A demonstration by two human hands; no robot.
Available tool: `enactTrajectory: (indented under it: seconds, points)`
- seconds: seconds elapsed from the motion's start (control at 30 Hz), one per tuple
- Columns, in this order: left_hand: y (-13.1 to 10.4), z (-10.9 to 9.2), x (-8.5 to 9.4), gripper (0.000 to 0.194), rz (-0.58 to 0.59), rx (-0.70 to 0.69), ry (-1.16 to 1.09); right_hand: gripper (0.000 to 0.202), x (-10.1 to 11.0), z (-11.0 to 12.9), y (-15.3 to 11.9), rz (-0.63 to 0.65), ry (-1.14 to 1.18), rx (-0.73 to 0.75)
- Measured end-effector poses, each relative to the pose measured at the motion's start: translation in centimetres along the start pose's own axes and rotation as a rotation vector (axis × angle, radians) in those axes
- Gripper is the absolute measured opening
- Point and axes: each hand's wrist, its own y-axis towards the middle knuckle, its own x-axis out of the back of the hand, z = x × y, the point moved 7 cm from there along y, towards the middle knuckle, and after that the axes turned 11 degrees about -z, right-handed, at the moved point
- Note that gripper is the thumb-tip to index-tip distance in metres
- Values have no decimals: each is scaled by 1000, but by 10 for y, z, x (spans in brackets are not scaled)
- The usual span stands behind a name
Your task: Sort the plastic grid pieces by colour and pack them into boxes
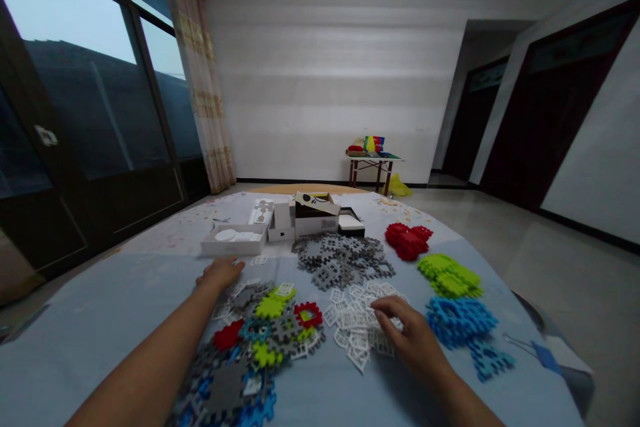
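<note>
My left hand is at the far left end of a mixed pile of plastic building pieces, its fingers reaching right and slightly apart; nothing shows in them. The pile holds grey, lime, red, blue and white toothed plates. Just past my left fingertips lies a small white window-frame piece. My right hand hovers at the right side of a heap of white window-frame pieces. Its thumb and forefinger are apart, with nothing visible between them. The undersides of both hands are hidden.
Behind the white heap lies a grey pile. Red, lime and blue pieces are stacked along the right. A white tray and small boxes stand at the back of the cloth-covered table.
</note>
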Motion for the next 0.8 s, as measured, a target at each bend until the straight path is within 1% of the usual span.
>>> enactTrajectory:
  seconds: [0.07,0.13,0.2,0.3,0.37,0.43,0.5,0.57,0.63,0.7,0.8]
  points:
    - [3,5,-8,59,25,81,65,24,-2,-1,0,5,6,-5]
    - [2,1,-14,59,50,91,89,23,-3,-1,1,9,7,-9]
    - [-1,-10,-21,56,88,31,74,22,-4,-2,2,18,7,-12]
    - [-9,-34,-28,49,164,-137,3,21,-5,-2,2,34,12,-28]
    - [-13,-49,-29,48,200,-238,-42,20,-6,-2,2,42,19,-38]
    - [-13,-60,-29,51,205,-291,-67,21,-7,-2,2,47,27,-38]
    - [-12,-71,-29,54,191,-313,-79,21,-7,-3,2,50,29,-38]
    - [-15,-82,-32,59,197,-338,-91,21,-6,-3,2,46,24,-41]
    - [-26,-95,-38,63,239,-375,-100,20,-6,-4,2,45,18,-45]
    - [-42,-105,-42,62,296,-413,-98,20,-5,-4,3,43,24,-44]
    - [-66,-110,-37,58,354,-457,-77,20,-4,-4,3,41,46,-46]
